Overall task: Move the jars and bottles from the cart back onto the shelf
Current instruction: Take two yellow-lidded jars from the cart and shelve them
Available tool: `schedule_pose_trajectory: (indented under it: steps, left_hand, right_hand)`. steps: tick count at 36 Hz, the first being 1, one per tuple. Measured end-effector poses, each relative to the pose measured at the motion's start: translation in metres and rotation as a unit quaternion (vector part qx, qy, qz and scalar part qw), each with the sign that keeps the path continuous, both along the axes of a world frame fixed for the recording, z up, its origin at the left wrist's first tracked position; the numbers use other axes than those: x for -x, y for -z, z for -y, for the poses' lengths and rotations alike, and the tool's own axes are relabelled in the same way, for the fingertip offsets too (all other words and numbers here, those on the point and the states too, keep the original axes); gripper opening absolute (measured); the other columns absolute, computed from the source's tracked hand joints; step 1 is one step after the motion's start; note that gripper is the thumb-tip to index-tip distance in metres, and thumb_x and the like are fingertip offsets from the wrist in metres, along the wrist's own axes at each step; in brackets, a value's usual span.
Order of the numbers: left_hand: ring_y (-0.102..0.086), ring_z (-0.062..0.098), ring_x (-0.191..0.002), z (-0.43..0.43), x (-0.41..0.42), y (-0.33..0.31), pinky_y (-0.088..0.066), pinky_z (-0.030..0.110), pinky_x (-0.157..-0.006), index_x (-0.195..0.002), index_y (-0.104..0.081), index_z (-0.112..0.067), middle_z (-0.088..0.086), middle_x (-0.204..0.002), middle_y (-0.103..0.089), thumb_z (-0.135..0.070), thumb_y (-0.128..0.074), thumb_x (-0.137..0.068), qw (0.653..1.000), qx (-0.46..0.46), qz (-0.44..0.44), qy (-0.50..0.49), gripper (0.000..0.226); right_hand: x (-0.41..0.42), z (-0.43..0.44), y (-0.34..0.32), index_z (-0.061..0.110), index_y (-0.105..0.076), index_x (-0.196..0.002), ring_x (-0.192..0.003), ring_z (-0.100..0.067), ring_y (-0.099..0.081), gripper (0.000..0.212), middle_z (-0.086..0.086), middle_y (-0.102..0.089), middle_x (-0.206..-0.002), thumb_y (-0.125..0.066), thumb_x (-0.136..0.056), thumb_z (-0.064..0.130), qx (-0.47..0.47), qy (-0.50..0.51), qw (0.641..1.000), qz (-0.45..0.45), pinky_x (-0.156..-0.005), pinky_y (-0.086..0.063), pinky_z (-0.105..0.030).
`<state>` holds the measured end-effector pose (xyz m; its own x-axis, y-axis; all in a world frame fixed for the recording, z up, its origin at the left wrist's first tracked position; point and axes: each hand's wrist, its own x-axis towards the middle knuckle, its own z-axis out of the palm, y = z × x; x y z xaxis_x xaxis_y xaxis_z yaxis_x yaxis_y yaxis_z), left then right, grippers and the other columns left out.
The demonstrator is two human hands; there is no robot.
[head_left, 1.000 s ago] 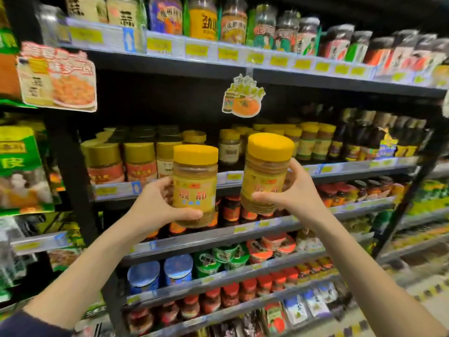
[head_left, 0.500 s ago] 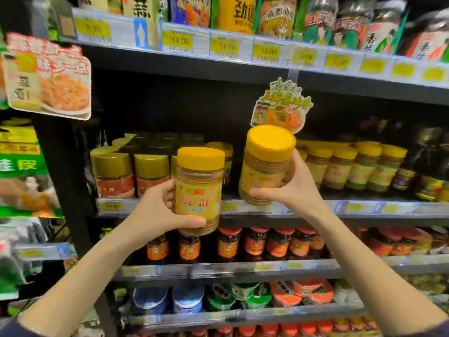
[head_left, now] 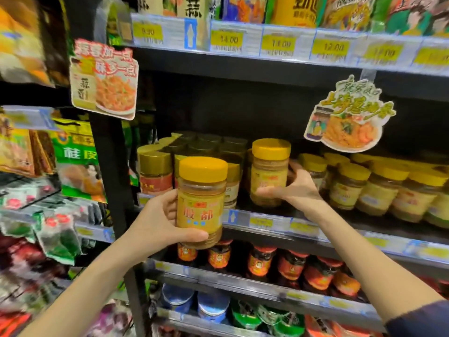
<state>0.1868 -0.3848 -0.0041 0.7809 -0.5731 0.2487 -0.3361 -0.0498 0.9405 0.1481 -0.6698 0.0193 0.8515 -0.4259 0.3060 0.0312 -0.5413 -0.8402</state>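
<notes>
Two yellow-lidded jars with yellow labels are in my hands. My left hand [head_left: 159, 226] grips the nearer jar [head_left: 200, 203] upright in front of the shelf edge. My right hand [head_left: 295, 190] is wrapped around the second jar [head_left: 269, 172], which sits inside the middle shelf [head_left: 267, 221] with its base at the shelf surface, between gold-lidded jars [head_left: 155, 172] on the left and a row of matching yellow-lidded jars [head_left: 349, 188] on the right.
A hanging promo sign [head_left: 347, 117] dangles above the right of the shelf gap, another sign [head_left: 104, 79] sticks out at the left post. Red-lidded dark jars [head_left: 289, 265] fill the shelf below. Packets [head_left: 77, 156] hang at the left. No cart is in view.
My right hand has carried its jar forward and down into the middle shelf. The left hand and its jar stay in front of the shelf. The view has moved closer.
</notes>
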Motion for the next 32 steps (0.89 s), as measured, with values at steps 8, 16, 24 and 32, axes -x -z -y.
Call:
schedule_pose_trajectory:
  steps: [8, 16, 24, 32]
  left_hand:
    - [-0.07, 0.007, -0.091, 0.002, 0.008, 0.0, -0.055, 0.015, -0.072, -0.106, -0.06, -0.025, -0.015, -0.098, -0.073, -0.017, -0.086, -0.043, 0.999, -0.005, -0.004, -0.032, 0.069]
    - [-0.07, 0.007, -0.089, 0.004, 0.014, -0.002, -0.054, 0.014, -0.069, -0.105, -0.061, -0.024, -0.014, -0.096, -0.073, -0.02, -0.088, -0.043, 0.999, -0.006, 0.001, -0.038, 0.068]
    - [-0.07, 0.008, -0.09, 0.001, 0.02, -0.002, -0.054, 0.014, -0.07, -0.106, -0.061, -0.024, -0.014, -0.097, -0.073, -0.012, -0.085, -0.046, 0.999, -0.008, 0.003, -0.044, 0.066]
    - [-0.07, 0.005, -0.087, 0.003, 0.028, -0.002, -0.054, 0.013, -0.067, -0.105, -0.061, -0.022, -0.016, -0.093, -0.074, -0.003, -0.084, -0.051, 0.998, -0.01, -0.008, -0.055, 0.062]
  right_hand:
    - [-0.011, 0.008, 0.007, 0.018, -0.044, -0.123, -0.099, -0.019, -0.062, 0.081, -0.001, -0.063, -0.106, -0.089, -0.055, 0.026, 0.019, -0.011, 0.997, -0.067, -0.086, -0.05, -0.033]
    - [-0.02, 0.007, 0.01, 0.02, -0.04, -0.121, -0.104, -0.017, -0.057, 0.088, 0.002, -0.058, -0.111, -0.09, -0.05, 0.031, 0.033, -0.034, 0.992, -0.115, -0.093, -0.047, -0.033]
    - [-0.023, 0.008, 0.01, 0.019, -0.04, -0.123, -0.107, -0.018, -0.06, 0.114, 0.0, -0.06, -0.116, -0.092, -0.025, 0.047, 0.007, -0.056, 0.99, -0.128, -0.094, -0.051, -0.042]
    - [-0.025, 0.001, 0.011, 0.018, -0.03, -0.135, -0.122, -0.021, -0.047, 0.108, -0.002, -0.049, -0.131, -0.091, -0.047, 0.035, 0.07, -0.043, 0.989, -0.122, -0.1, -0.039, -0.032]
